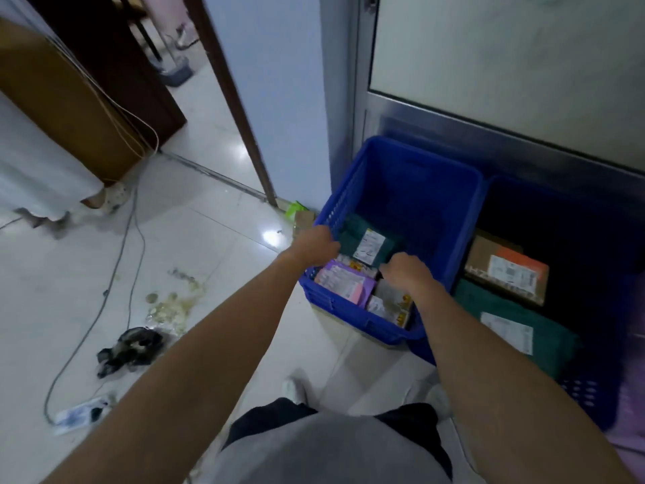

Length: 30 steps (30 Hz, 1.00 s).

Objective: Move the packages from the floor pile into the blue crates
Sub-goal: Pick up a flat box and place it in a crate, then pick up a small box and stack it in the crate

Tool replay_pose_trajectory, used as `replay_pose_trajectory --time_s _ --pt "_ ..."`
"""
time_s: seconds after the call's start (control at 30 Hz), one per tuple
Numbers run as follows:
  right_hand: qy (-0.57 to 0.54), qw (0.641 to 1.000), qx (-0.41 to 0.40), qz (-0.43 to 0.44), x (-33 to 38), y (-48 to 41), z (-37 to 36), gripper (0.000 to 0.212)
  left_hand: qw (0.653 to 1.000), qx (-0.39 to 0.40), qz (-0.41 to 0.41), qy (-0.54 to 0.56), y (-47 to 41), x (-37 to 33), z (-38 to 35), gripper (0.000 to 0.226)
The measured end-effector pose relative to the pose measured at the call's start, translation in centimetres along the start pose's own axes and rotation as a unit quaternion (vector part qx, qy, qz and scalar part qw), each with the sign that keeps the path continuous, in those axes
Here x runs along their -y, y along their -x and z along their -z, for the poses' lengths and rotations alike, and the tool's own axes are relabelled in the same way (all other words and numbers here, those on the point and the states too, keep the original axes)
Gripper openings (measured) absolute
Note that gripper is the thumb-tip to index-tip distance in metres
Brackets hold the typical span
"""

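1. Blue crate (349,307) holds several packages, second crate (593,396) beside it too.
2. Left hand (316,244) and right hand (406,272) curl at a green package (356,235) inside the first; can't tell if gripping.
3. Floor pile's out of view, so what's left is unclear.

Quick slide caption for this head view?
Left hand and right hand reach into a blue crate at a green package; neighbouring crate holds a cardboard box.

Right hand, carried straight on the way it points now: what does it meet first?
Most likely the dark green package in the left blue crate, directly ahead of the right hand; depth is unclear, so they may already touch.
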State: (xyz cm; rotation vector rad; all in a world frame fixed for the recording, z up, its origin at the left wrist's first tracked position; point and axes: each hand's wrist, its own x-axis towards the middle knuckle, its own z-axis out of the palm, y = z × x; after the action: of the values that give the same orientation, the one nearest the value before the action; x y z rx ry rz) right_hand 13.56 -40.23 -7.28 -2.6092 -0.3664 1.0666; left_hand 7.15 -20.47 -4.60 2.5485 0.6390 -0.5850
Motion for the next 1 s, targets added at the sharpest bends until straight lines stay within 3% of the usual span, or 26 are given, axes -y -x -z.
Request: replay_pose_trajectory --time_s 0.13,0.3,0.73,1.0 --pt "0.020 0.999 -0.020 0.019 7.4 0.6 -2.3 0.041 1.000 -0.022 -0.010 -0.002 1.1 6.1 4.1 0.021" --pt "0.040 0.998 -0.040 0.028 12.5 0.5 -2.7 0.028 1.000 -0.016 -0.013 0.004 0.3 9.4 7.2 0.024" --pt "0.063 0.997 -0.026 0.048 17.1 -7.8 -0.2 0.037 1.000 0.002 0.019 0.006 -7.7 12.0 10.9 0.035" --pt "0.067 0.997 0.035 0.018 20.6 -11.5 -1.7 0.025 0.998 0.033 0.045 0.009 -12.6 15.1 12.9 0.026"
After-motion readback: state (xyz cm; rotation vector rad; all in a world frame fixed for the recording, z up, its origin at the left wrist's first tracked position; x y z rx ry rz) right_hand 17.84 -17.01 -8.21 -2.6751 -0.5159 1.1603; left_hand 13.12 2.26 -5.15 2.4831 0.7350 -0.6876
